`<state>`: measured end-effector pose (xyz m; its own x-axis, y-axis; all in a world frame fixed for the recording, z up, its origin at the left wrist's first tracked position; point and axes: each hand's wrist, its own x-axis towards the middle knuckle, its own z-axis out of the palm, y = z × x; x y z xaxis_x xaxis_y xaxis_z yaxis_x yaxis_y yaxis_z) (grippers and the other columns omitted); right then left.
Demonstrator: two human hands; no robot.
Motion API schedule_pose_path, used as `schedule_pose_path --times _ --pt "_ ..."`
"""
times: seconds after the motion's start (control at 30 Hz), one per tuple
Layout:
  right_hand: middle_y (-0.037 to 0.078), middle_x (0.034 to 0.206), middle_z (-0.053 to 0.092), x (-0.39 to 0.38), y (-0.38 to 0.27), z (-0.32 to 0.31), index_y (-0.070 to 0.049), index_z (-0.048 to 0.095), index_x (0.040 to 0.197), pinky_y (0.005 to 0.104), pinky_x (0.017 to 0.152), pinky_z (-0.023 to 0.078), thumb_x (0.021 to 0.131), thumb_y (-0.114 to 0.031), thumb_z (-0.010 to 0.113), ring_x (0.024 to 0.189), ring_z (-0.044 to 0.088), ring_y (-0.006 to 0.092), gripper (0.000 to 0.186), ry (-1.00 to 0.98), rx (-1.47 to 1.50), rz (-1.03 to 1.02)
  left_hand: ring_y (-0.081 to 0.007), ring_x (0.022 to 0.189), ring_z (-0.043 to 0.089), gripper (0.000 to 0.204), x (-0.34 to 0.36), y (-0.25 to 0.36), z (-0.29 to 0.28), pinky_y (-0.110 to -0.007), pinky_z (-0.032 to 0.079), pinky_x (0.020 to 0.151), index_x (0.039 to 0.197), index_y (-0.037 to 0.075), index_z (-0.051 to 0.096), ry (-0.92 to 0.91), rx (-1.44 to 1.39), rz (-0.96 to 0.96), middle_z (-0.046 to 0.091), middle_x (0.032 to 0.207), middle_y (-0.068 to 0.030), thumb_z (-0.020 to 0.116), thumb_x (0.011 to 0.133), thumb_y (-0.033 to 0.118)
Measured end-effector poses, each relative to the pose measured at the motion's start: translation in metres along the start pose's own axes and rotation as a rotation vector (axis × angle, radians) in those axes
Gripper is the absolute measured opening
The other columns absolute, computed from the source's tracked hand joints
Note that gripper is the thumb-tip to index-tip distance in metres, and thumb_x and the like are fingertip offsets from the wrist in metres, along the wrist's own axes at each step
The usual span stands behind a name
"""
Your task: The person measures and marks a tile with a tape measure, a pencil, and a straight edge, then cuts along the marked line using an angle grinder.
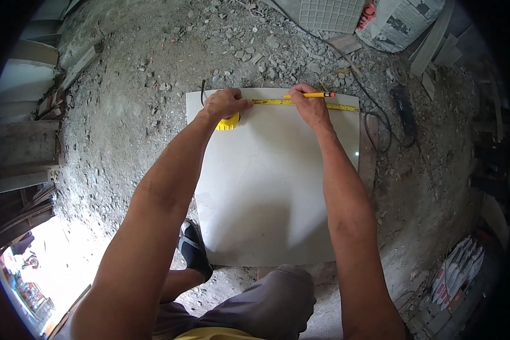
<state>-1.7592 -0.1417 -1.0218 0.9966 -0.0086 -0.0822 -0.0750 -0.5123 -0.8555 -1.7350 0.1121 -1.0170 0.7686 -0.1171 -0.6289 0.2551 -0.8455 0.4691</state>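
Note:
A large pale tile [260, 170] lies flat in front of me, glossy and light grey. Near its far left corner my left hand [226, 104] is closed on a yellow tape measure [228, 123], whose black strap [203, 89] sticks out past the fingers. The yellow tape blade [272, 102] runs from there along the far edge to the tile's right side. My right hand [310, 106] rests on the blade right of the middle. Between its fingers is a yellow pencil [324, 95], lying nearly level with its pink end to the right; its point is hard to make out.
A black corded power tool, like an angle grinder [403, 113], lies right of the tile, its cable [374, 105] looping close by. Rubble [272, 56], a sack [399, 28] and a gridded grey panel [330, 14] lie beyond. Boards [22, 150] line the left.

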Motion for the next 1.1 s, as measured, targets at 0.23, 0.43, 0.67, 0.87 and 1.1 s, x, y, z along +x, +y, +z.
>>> schedule_pose_path --times 0.23,0.43,0.67,0.87,1.1 --pt "0.011 0.083 0.069 0.001 -0.003 0.003 -0.005 0.067 0.094 0.0348 0.071 0.051 0.089 -0.025 0.058 0.076 0.067 0.0242 0.022 -0.02 0.018 0.048 -0.0153 0.065 0.061 0.053 0.0 -0.004 -0.005 -0.033 0.048 0.061 0.098 0.011 0.07 -0.01 0.045 0.015 0.066 0.076 -0.005 0.067 0.084 0.062" --pt "0.01 0.081 0.07 0.002 0.0 -0.001 -0.005 0.067 0.094 0.0338 0.071 0.051 0.089 -0.027 0.059 0.075 0.066 0.0213 0.024 -0.021 0.03 0.038 -0.0144 0.064 0.06 0.053 0.003 0.001 -0.007 -0.033 0.047 0.06 0.098 0.011 0.07 -0.032 0.067 0.015 0.065 0.075 -0.0044 0.066 0.085 0.062" --pt "0.01 0.083 0.07 0.001 0.013 0.003 -0.007 0.068 0.093 0.0368 0.074 0.052 0.089 -0.025 0.058 0.078 0.066 0.027 0.021 0.08 0.028 -0.061 -0.0173 0.072 0.066 0.052 0.003 0.003 -0.001 -0.034 0.05 0.066 0.098 0.011 0.071 0.039 0.105 0.036 0.069 0.08 -0.0064 0.067 0.084 0.061" --pt "0.009 0.095 0.072 -0.01 0.023 0.011 -0.007 0.068 0.099 0.0373 0.083 0.051 0.091 -0.021 0.059 0.087 0.065 0.0282 0.018 0.301 -0.255 -0.211 -0.0222 0.081 0.068 0.054 0.006 0.012 -0.003 -0.038 0.05 0.074 0.102 0.01 0.072 0.069 0.192 0.033 0.072 0.088 -0.009 0.065 0.084 0.061" --pt "0.006 0.091 0.071 -0.004 0.022 0.007 -0.01 0.067 0.095 0.0388 0.086 0.049 0.09 -0.018 0.058 0.092 0.063 0.0283 0.013 0.302 -0.042 -0.123 -0.0222 0.094 0.068 0.052 0.012 0.012 -0.005 -0.037 0.049 0.082 0.106 0.016 0.071 0.034 0.176 0.04 0.073 0.096 -0.0052 0.065 0.083 0.062"
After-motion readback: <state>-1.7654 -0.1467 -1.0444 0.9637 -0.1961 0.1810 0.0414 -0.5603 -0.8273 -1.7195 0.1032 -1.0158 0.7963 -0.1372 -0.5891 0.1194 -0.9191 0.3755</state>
